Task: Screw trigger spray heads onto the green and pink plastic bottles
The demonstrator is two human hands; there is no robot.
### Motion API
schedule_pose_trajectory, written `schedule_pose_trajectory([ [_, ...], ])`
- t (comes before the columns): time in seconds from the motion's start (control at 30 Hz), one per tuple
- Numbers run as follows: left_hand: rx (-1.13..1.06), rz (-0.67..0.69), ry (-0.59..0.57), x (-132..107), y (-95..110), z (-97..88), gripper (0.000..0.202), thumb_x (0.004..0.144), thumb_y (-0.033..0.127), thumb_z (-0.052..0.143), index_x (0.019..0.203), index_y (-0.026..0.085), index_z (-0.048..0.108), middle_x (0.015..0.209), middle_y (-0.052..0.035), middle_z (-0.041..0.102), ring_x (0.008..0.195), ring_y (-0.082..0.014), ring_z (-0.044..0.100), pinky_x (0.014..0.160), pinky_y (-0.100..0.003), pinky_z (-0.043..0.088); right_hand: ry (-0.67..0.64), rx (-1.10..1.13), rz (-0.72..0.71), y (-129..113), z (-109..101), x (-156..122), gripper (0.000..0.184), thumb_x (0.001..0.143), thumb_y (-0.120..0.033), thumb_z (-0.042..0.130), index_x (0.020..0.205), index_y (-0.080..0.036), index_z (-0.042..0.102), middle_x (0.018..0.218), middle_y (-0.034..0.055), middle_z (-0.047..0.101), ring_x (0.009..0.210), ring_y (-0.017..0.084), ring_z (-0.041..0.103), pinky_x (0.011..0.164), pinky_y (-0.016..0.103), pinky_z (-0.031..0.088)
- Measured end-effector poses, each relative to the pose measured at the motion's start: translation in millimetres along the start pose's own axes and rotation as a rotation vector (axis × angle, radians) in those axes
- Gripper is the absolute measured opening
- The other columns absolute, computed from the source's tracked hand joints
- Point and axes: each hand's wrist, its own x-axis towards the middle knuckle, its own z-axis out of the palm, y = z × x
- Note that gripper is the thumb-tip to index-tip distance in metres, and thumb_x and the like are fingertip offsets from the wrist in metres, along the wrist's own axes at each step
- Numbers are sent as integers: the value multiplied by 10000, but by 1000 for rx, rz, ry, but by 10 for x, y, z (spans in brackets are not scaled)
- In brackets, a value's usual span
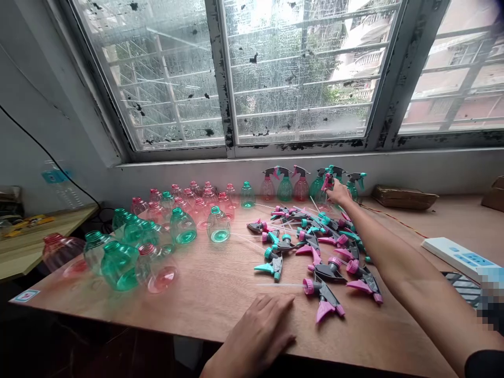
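My right hand [339, 192] reaches to the back of the table, its fingers closed around the pink-and-black head of a spray bottle [322, 198]. That bottle stands among finished-looking spray bottles, including a green one [285, 188] and a pink one [301, 187], lined up along the wall. My left hand [262, 328] rests on the table's front edge, fingers stretched out and holding nothing. Just right of it lies a pink-and-black trigger sprayer [325, 300] with its clear tube pointing left. Beyond that, a pile of loose pink and teal trigger sprayers [311, 236] covers the table's middle.
Many open-necked bottles, such as a green bottle [120, 266] and a pink bottle [157, 270], stand on the left. A brown package [405, 196] lies by the wall. On the right is a white power strip [460, 257]. A window [299, 79] rises behind the wooden table [205, 299].
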Motion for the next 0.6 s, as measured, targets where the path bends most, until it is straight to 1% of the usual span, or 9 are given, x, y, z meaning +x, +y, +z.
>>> schedule_pose_trajectory([
  [0.07, -64, -6, 27, -29, -7, 6, 663, 928, 203, 692, 1494, 312, 363, 1484, -79, 550, 1358, -297, 520, 1177, -462, 417, -9, -11, -22, 28, -69, 20, 299, 984, -290, 645, 1262, -186, 612, 1284, 91, 654, 1046, 260, 687, 873, 462, 593],
  [0.13, -162, -14, 71, -20, -8, -21, 709, 930, 203, 696, 1514, 322, 312, 1481, -76, 549, 1337, -252, 558, 1137, -381, 480, -9, -21, -48, 66, -144, 18, 309, 979, -288, 654, 1263, -173, 611, 1278, 97, 656, 1043, 263, 688, 870, 459, 594],
  [0.2, -146, -2, 166, 61, -30, -123, 559, 999, 215, 595, 1488, 310, 343, 1358, -63, 647, 1248, -196, 638, 1057, -299, 548, 13, -33, -83, 109, -212, -22, 305, 978, -287, 656, 1257, -170, 615, 1273, 99, 659, 1038, 261, 690, 867, 454, 595],
  [0.23, -23, 27, 261, 136, -60, -216, 507, 1002, 232, 588, 1462, 296, 382, 1331, -64, 663, 1221, -196, 656, 1036, -292, 562, 37, -40, -106, 128, -240, -60, 298, 980, -287, 653, 1253, -173, 618, 1274, 99, 659, 1039, 259, 690, 869, 452, 594],
  [0.3, 215, 17, 455, 344, -182, -492, 469, 971, 289, 631, 1403, 276, 449, 1407, -80, 605, 1317, -253, 578, 1109, -381, 506, 115, -53, -167, 150, -289, -178, 297, 983, -289, 647, 1257, -178, 617, 1286, 99, 653, 1051, 262, 685, 881, 461, 589],
  [0.4, 330, -87, 671, 722, -517, -1057, 437, 1007, 260, 541, 1420, 186, 420, 1617, -152, 286, 1536, -328, 194, 1265, -552, 178, 214, -64, -288, 125, -360, -470, 342, 976, -288, 647, 1299, -194, 586, 1387, 104, 585, 1184, 308, 614, 967, 531, 533],
  [0.43, 364, -131, 723, 835, -654, -1241, 446, 1012, 234, 518, 1433, 149, 400, 1632, -176, 227, 1550, -340, 114, 1266, -574, 124, 217, -62, -336, 105, -390, -600, 352, 966, -260, 634, 1295, -147, 580, 1427, 174, 528, 1279, 352, 534, 1025, 540, 492],
  [0.5, 424, -214, 753, 997, -924, -1521, 467, 986, 219, 568, 1412, 84, 429, 1600, -232, 270, 1538, -383, 109, 1248, -602, 125, 165, -57, -448, 77, -468, -900, 284, 956, -272, 594, 1202, -134, 627, 1404, 214, 520, 1323, 385, 480, 1060, 542, 463],
  [0.6, 494, -321, 712, 1052, -1225, -1641, 411, 931, 216, 677, 1301, 83, 559, 1498, -224, 454, 1466, -424, 290, 1199, -650, 200, -28, -43, -652, 155, -628, -1388, 170, 929, -372, 586, 938, -251, 704, 1284, 123, 630, 1232, 363, 583, 1010, 527, 517],
])
